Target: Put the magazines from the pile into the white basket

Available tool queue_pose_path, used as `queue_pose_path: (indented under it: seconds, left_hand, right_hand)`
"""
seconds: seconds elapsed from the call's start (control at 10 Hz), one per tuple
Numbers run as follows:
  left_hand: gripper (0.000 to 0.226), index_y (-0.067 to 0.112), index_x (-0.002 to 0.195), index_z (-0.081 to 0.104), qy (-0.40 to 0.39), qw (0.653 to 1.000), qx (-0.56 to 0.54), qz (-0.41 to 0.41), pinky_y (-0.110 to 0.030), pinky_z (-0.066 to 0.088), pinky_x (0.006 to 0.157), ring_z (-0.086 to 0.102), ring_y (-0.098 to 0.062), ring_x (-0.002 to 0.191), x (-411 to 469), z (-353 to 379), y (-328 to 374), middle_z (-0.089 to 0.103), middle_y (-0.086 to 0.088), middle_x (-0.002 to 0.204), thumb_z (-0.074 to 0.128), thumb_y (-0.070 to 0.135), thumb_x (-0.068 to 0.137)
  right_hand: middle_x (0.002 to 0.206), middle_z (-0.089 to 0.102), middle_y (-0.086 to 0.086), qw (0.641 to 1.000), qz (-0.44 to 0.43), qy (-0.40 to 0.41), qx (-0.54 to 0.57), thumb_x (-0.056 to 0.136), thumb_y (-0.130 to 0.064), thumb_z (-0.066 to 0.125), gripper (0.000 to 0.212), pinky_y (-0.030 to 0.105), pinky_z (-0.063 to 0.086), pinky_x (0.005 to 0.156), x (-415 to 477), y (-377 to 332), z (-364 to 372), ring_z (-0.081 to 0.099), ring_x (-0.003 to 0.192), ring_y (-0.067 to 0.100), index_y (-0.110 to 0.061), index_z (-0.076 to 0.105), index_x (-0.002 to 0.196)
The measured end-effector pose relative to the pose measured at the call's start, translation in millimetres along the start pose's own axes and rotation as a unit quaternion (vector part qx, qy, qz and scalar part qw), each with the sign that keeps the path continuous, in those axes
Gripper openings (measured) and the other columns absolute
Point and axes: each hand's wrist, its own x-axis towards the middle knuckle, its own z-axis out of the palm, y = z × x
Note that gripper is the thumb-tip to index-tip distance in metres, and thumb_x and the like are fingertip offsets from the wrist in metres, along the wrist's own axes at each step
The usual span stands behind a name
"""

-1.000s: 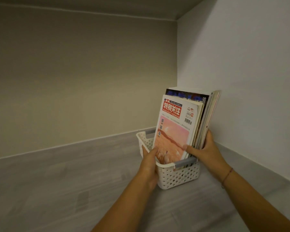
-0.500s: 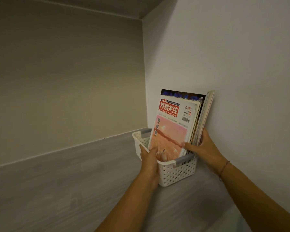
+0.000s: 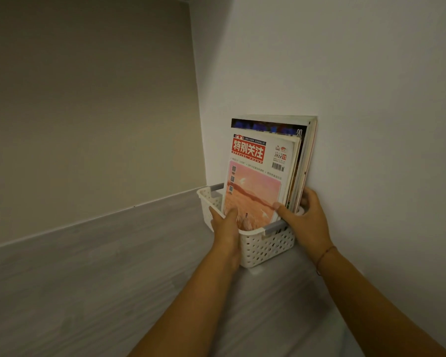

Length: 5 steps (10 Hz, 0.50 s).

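Two bare forearms reach in from the lower edge over a grey, wood-grained surface (image 3: 88, 279); a thin cord bracelet (image 3: 325, 255) circles the right wrist. The left hand (image 3: 225, 229) grips the near left corner of the white basket (image 3: 268, 249), its fingers (image 3: 214, 215) curled down the outside and the thumb hooked over the rim against the front cover. The basket is a small rectangular tub of perforated plastic with rounded holes and a grey handle bar (image 3: 276, 226) at its near end. It sits on the surface, tucked into the corner where a beige wall (image 3: 88, 112) meets a white wall (image 3: 358, 86).

The magazines (image 3: 255, 181) stand upright in the basket, glossy and flat, the foremost with a red title block and a pink picture. The tallest, at the back, lean against the white wall. The right hand (image 3: 307, 222) pinches the stack's right edge, with the thumb on the front cover and the fingers (image 3: 310, 197) wrapped behind.
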Motion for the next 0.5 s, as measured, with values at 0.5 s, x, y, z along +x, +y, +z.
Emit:
queue_pose_path:
  seconds: [0.5]
  left_hand:
    - [0.074,0.032,0.152,-0.004,-0.055,0.978,0.196,0.038,-0.042,0.021,0.116,0.019,-0.022,0.145,-57.9,-52.5,29.9,0.011,0.002,0.160,0.038,0.054,0.094]
  right_hand:
    - [0.145,0.030,0.004,0.991,0.023,0.098,-0.085,0.072,-0.029,0.074,0.085,0.038,0.038,0.101,-47.6,-36.6,14.3,0.032,0.132,0.022,-0.020,0.024,0.140]
